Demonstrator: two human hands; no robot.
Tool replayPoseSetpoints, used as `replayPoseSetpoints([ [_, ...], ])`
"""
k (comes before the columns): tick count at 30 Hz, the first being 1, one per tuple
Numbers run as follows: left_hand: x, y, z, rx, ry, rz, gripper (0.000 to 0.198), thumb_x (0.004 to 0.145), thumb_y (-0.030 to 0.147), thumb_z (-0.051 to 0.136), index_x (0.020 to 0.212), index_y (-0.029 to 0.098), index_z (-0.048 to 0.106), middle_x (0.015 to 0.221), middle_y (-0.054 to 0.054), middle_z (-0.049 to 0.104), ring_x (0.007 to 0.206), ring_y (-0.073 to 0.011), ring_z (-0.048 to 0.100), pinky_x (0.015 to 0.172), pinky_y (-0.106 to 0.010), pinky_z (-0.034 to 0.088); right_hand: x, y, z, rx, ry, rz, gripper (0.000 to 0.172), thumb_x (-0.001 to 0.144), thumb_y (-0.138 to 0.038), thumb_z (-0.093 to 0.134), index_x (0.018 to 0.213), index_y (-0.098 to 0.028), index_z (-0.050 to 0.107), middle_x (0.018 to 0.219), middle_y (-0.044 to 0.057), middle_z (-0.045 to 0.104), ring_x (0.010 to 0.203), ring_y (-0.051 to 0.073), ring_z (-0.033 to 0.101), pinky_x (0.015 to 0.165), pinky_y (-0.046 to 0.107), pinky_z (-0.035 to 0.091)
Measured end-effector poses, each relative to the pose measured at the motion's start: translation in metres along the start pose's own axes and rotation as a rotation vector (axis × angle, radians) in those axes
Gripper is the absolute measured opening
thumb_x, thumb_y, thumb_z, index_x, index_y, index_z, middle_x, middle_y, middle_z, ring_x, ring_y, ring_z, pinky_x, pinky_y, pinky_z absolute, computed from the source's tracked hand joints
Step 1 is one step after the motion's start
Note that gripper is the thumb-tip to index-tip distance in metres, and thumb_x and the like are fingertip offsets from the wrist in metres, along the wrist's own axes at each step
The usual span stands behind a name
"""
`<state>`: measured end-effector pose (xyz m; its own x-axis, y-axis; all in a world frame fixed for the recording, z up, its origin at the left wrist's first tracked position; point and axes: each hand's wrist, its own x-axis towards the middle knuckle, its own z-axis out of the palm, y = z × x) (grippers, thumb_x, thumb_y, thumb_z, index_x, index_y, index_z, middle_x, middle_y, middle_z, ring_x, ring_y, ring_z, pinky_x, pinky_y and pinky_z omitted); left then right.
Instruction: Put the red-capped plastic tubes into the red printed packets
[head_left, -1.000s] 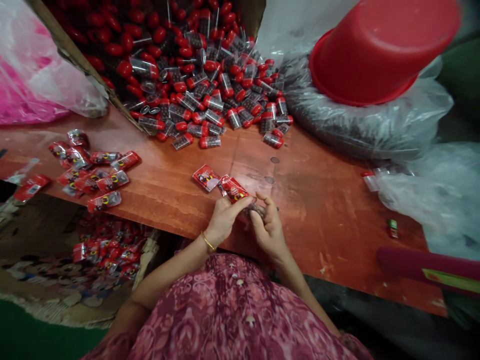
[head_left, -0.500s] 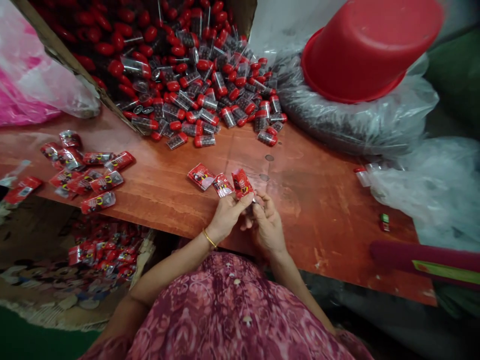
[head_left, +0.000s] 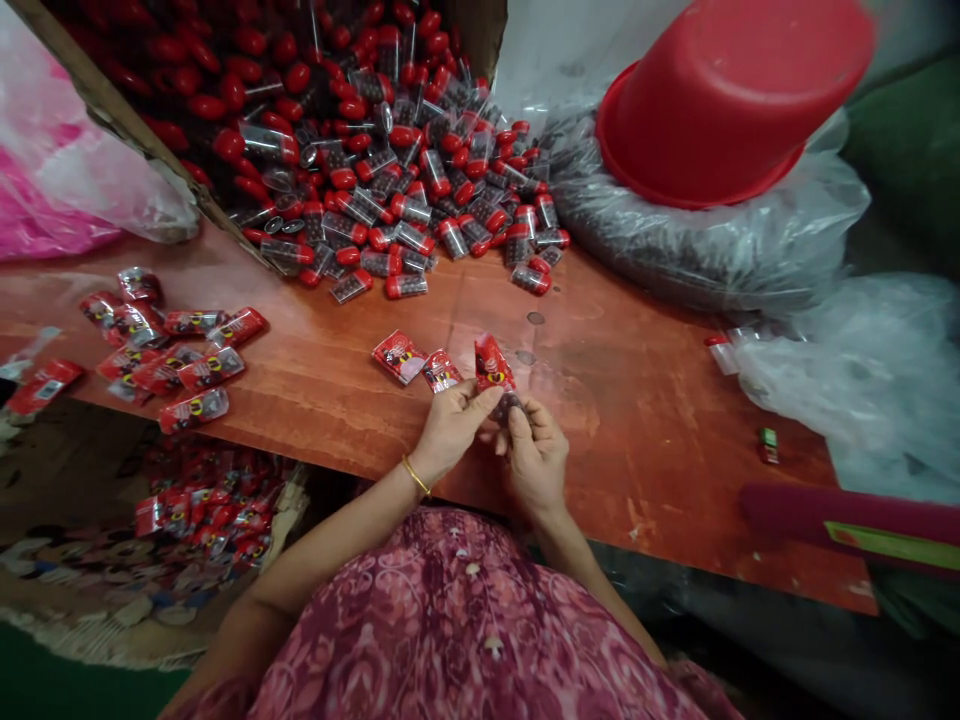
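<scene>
Both hands meet over the front of the table. My left hand (head_left: 451, 432) pinches the lower edge of a red printed packet (head_left: 491, 364) between thumb and fingers. At the packet's lower end, a small clear container with dark contents (head_left: 508, 403) shows between the hands; how far it sits inside the packet I cannot tell. My right hand (head_left: 538, 458) is closed around that container, its thumb on top. Just beyond my left hand lie a flat red packet (head_left: 397, 356) and a second, smaller-looking packet (head_left: 441, 371), partly behind the fingers.
A tipped cardboard box (head_left: 217, 215) spills red-capped clear containers (head_left: 409, 235) onto the wooden table (head_left: 637, 400). Several filled red packets (head_left: 210, 368) lie at left, more in a box (head_left: 217, 510) below. A red bucket (head_left: 739, 100) rests on a plastic bag (head_left: 675, 240).
The dark container between my hands shows more now, and the red packet has tilted and shifted slightly right. Both hands keep their grip. The view has moved a little.
</scene>
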<state>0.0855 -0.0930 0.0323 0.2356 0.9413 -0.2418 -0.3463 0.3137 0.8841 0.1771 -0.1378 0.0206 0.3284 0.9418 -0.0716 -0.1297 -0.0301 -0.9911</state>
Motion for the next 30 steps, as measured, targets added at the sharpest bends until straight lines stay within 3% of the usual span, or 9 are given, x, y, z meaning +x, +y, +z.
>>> replayPoseSetpoints([
  [3,-0.006,-0.007,0.005,0.004,0.044,-0.011,0.041,0.062,0.054,0.068,0.069,0.014,0.059,0.056,0.002,0.058,0.045,-0.0074,0.051,0.044,-0.02,0.043,0.002,0.001,0.005,0.037,0.065,0.011,0.025,0.077,-0.043,0.059,0.083,-0.019,0.055,0.047,-0.01,0.047,0.034,0.004,0.038,0.035,0.017,0.032],
  [6,-0.011,-0.007,0.005,0.075,0.057,0.01,0.041,0.066,0.053,0.065,0.072,0.013,0.06,0.056,0.002,0.057,0.045,-0.0068,0.05,0.041,-0.018,0.042,0.004,0.003,0.006,0.084,0.051,0.034,0.027,0.076,-0.044,0.06,0.082,-0.019,0.055,0.047,-0.009,0.048,0.032,0.003,0.038,0.033,0.016,0.032],
  [13,-0.004,-0.001,0.003,0.085,-0.047,0.073,0.04,0.075,0.054,0.055,0.066,0.015,0.053,0.056,0.003,0.055,0.041,-0.006,0.049,0.037,-0.017,0.038,0.003,0.007,0.0,0.126,0.016,0.021,0.024,0.078,-0.042,0.059,0.085,-0.02,0.055,0.055,-0.008,0.056,0.036,0.004,0.046,0.039,0.017,0.039],
  [18,-0.006,-0.008,0.004,0.218,-0.069,0.109,0.043,0.079,0.055,0.049,0.065,0.015,0.052,0.048,0.004,0.047,0.037,-0.0057,0.043,0.035,-0.017,0.032,0.001,0.004,0.0,0.202,-0.034,0.089,0.024,0.079,-0.042,0.058,0.082,-0.019,0.054,0.043,-0.011,0.047,0.035,0.005,0.045,0.041,0.017,0.04],
  [22,-0.016,-0.016,0.002,0.431,0.006,0.193,0.041,0.086,0.048,0.042,0.065,0.015,0.052,0.053,0.003,0.048,0.045,-0.0064,0.044,0.043,-0.019,0.034,0.001,0.004,0.001,0.155,0.04,0.073,0.025,0.078,-0.044,0.057,0.083,-0.019,0.055,0.046,-0.01,0.049,0.033,0.005,0.04,0.037,0.017,0.036],
  [25,-0.022,-0.016,0.0,0.539,-0.016,0.227,0.041,0.087,0.044,0.042,0.06,0.015,0.052,0.054,0.001,0.05,0.051,-0.0077,0.045,0.049,-0.02,0.036,0.001,0.003,-0.002,-0.003,0.138,-0.017,0.026,0.077,-0.044,0.058,0.087,-0.019,0.058,0.06,-0.005,0.059,0.04,0.006,0.046,0.038,0.019,0.038],
  [27,-0.021,-0.012,-0.001,0.486,-0.047,0.212,0.039,0.084,0.045,0.047,0.061,0.014,0.055,0.054,0.002,0.051,0.051,-0.0079,0.046,0.05,-0.02,0.037,0.001,0.003,-0.003,-0.072,0.151,-0.061,0.025,0.077,-0.043,0.058,0.088,-0.02,0.059,0.067,-0.002,0.062,0.046,0.008,0.05,0.042,0.02,0.041],
  [30,-0.012,-0.007,-0.001,0.217,-0.064,0.155,0.038,0.077,0.051,0.055,0.069,0.014,0.057,0.06,0.001,0.057,0.052,-0.0088,0.05,0.051,-0.021,0.041,-0.003,0.003,-0.005,-0.081,0.093,-0.075,0.023,0.081,-0.041,0.055,0.089,-0.02,0.058,0.064,-0.003,0.06,0.043,0.008,0.049,0.041,0.021,0.042],
])
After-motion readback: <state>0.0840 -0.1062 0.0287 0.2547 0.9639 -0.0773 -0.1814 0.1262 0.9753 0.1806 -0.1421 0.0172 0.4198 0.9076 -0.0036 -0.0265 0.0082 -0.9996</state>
